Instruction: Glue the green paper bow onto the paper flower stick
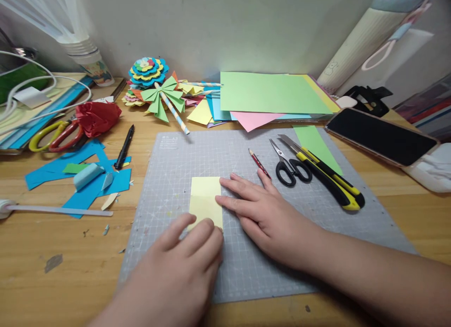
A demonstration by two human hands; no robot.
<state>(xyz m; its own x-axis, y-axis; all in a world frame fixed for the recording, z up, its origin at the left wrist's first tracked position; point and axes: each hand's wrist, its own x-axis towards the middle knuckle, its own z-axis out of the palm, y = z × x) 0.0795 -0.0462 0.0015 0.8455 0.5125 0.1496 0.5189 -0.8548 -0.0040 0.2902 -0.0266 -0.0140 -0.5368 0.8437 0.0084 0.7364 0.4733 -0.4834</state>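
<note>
A small pale yellow paper rectangle [205,199] lies on the grey cutting mat [246,270]. My left hand [179,266] rests on the paper's near edge, fingers together and pressing flat on it. My right hand [264,209] lies flat on the mat with fingers stretched out, the fingertips touching the paper's right edge. Neither hand grips anything.
On the mat's right lie a red pencil [260,163], black scissors [291,165] and a yellow-black utility knife [331,179]. Coloured paper sheets [271,92], a paper flower with bow [155,85], a phone [380,135], blue scraps [81,176], a black pen [124,147] and yellow-red scissors [52,135] surround it.
</note>
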